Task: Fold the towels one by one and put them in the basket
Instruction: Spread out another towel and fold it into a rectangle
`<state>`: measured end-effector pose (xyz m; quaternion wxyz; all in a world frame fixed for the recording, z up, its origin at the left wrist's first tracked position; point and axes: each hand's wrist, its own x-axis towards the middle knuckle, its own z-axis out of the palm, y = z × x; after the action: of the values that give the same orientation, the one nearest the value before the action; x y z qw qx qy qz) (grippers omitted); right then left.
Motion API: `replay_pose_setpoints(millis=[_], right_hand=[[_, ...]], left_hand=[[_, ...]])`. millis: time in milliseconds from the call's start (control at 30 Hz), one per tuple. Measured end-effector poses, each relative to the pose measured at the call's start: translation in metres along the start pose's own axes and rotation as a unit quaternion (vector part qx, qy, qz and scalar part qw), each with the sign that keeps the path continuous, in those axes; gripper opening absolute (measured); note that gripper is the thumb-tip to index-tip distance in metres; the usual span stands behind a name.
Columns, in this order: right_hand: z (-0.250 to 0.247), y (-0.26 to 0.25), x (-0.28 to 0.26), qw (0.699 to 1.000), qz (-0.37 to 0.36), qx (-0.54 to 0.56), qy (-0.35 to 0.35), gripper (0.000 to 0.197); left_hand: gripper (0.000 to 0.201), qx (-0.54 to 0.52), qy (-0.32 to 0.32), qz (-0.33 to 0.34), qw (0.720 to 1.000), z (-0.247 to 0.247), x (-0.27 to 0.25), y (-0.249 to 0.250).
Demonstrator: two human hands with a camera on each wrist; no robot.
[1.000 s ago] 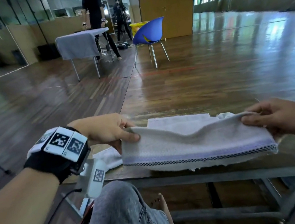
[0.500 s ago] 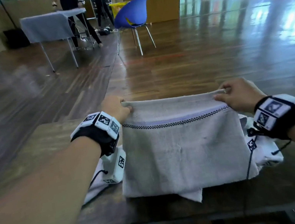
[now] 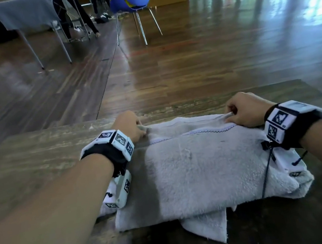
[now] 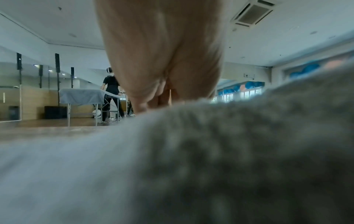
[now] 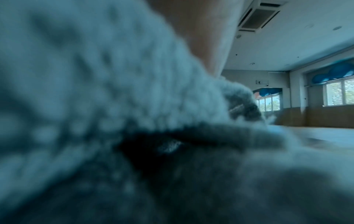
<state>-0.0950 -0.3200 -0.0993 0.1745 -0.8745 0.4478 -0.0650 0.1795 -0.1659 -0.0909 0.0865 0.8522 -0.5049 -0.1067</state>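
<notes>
Each grip is a pinch on a far corner of the white towel (image 3: 196,171): in the head view the left hand (image 3: 129,127) holds the far-left corner with curled fingers and the right hand (image 3: 245,109) holds the far-right one, a small tuft of cloth bunched at its fingertips. The towel lies doubled on the wooden worktop (image 3: 33,156), its dark-stitched border running between the hands; another piece of white cloth (image 3: 209,226) pokes out from under its near edge. Both wrists carry bands with black-and-white square code markers — no readable words.

The left wrist view shows what the head view hides: the underside of the left hand (image 4: 162,53), fingers closed down into the blurred towel (image 4: 191,166) — and a person in black (image 4: 111,94) at a grey-draped table (image 4: 82,95) across the room.

The right wrist view is nearly all blurred towel (image 5: 114,106), with a strip of the right hand (image 5: 206,37) above it; windows (image 5: 337,94) show at far right.
</notes>
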Motion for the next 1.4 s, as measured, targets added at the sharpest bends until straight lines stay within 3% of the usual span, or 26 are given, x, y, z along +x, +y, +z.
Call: replay_pose_setpoints(millis=[167, 267, 367, 433, 500, 533, 567, 633, 700, 800, 933, 1100, 1233, 1400], right_hand=[[-0.024, -0.010, -0.023, 0.982, -0.025, 0.151, 0.113, 0.016], [-0.049, -0.020, -0.052, 0.959, -0.051, 0.222, 0.166, 0.017], [-0.075, -0.028, -0.092, 0.935, -0.071, 0.269, 0.219, 0.019], [-0.084, -0.030, -0.125, 0.925, -0.082, 0.303, 0.215, 0.016], [-0.081, -0.031, -0.158, 0.926, -0.110, 0.317, 0.171, 0.015], [-0.075, -0.032, -0.172, 0.932, -0.126, 0.309, 0.143, 0.015], [-0.067, -0.032, -0.183, 0.939, -0.138, 0.292, 0.117, 0.016], [-0.053, -0.033, -0.195, 0.954, -0.140, 0.253, 0.079, 0.018], [-0.046, -0.034, -0.198, 0.960, -0.135, 0.236, 0.068, 0.017], [-0.040, -0.035, -0.196, 0.950, -0.143, 0.262, 0.090, 0.019], [-0.036, -0.036, -0.191, 0.950, -0.140, 0.258, 0.110, 0.020], [-0.045, -0.035, -0.185, 0.953, -0.147, 0.236, 0.123, 0.014], [-0.043, -0.037, -0.185, 0.942, -0.142, 0.262, 0.154, 0.012], [-0.039, -0.035, -0.194, 0.929, -0.144, 0.229, 0.251, 0.009]], left_hand=[[0.019, -0.029, 0.026, 0.048, 0.998, -0.025, -0.023, 0.005], [0.031, -0.075, 0.051, 0.081, 0.993, -0.054, -0.043, 0.012], [0.026, -0.153, 0.036, 0.100, 0.982, -0.087, -0.073, 0.024], [0.024, -0.147, -0.047, 0.130, 0.980, -0.103, -0.096, 0.031], [0.015, -0.058, -0.195, 0.135, 0.970, -0.108, -0.119, 0.042], [0.009, -0.025, -0.226, 0.137, 0.964, -0.105, -0.128, 0.048], [0.012, -0.010, -0.210, 0.151, 0.966, -0.100, -0.132, 0.055], [0.024, -0.100, -0.089, 0.180, 0.975, -0.086, -0.137, 0.072], [0.022, -0.232, -0.023, 0.210, 0.950, -0.071, -0.145, 0.094], [0.021, -0.268, -0.065, 0.261, 0.925, -0.040, -0.153, 0.122], [0.024, -0.309, -0.064, 0.250, 0.916, -0.013, -0.152, 0.134], [0.018, -0.228, -0.034, 0.292, 0.928, -0.019, -0.140, 0.137], [0.017, -0.188, 0.007, 0.303, 0.934, -0.030, -0.133, 0.140], [0.021, -0.254, 0.111, 0.272, 0.921, -0.031, -0.129, 0.147]])
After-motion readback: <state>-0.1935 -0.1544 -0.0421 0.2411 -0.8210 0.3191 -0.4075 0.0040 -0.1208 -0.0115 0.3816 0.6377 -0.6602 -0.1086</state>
